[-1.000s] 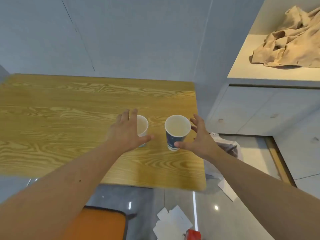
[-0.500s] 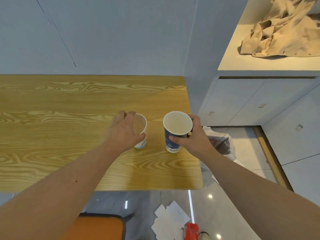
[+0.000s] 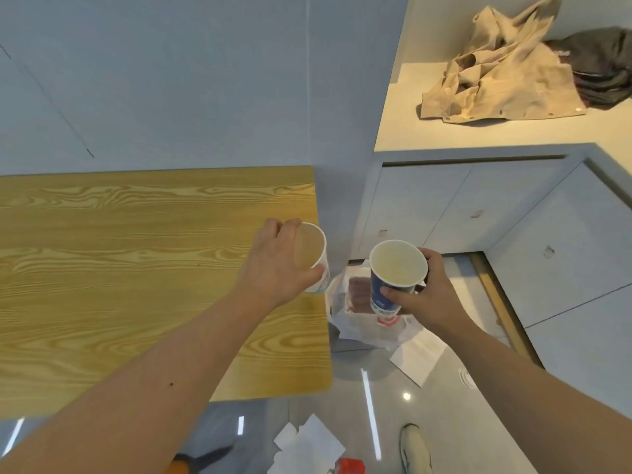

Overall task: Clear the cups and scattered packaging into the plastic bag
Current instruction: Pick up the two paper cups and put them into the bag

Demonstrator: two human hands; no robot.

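Note:
My left hand [image 3: 273, 265] grips a white paper cup [image 3: 313, 251], tilted, over the right edge of the wooden table [image 3: 136, 268]. A taller blue paper cup [image 3: 393, 271] is held upright in my right hand [image 3: 427, 295], off the table and above the white plastic bag [image 3: 362, 323] that sits open on the floor. The bag holds something dark reddish. White packaging sheets lie on the floor: one [image 3: 417, 357] just right of the bag, several [image 3: 307, 446] near the bottom edge beside a red item [image 3: 349, 466].
Grey cabinets [image 3: 478, 206] stand behind the bag, with a counter [image 3: 478, 135] above carrying a beige cloth [image 3: 506, 70] and a dark garment [image 3: 602, 70]. An orange chair [image 3: 178, 468] peeks in at the bottom. My shoe [image 3: 413, 446] is on the glossy floor.
Both hands closed on the cups, lifted them off the table and carried them right; the blue cup is now over the bag, the white cup at the table's edge.

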